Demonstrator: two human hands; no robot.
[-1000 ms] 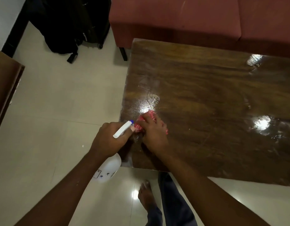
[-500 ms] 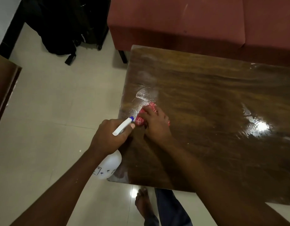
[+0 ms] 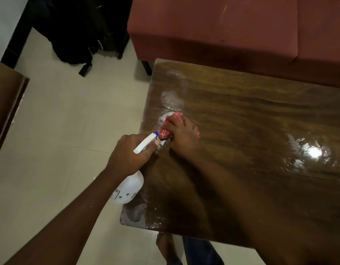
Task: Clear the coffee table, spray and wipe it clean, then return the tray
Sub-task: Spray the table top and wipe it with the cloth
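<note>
Your right hand (image 3: pixel 181 134) presses a bunched red cloth (image 3: pixel 171 125) onto the wet left edge of the coffee table (image 3: pixel 251 131), fingers curled over it. Your left hand (image 3: pixel 130 154) grips the white spray bottle (image 3: pixel 130 186) just beside the table's edge, nozzle touching the cloth.

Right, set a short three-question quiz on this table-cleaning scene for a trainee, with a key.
1. True or false: the left hand grips the white plastic spray bottle.
2. What does the right hand hold against the glossy dark wooden coffee table?
A. a red patterned cloth
B. a yellow sponge
C. a paper towel
3. Fill the gap: the upholstered sofa behind the table is ___ in colour.

Key: 1 true; 2 A; 3 red.
</note>
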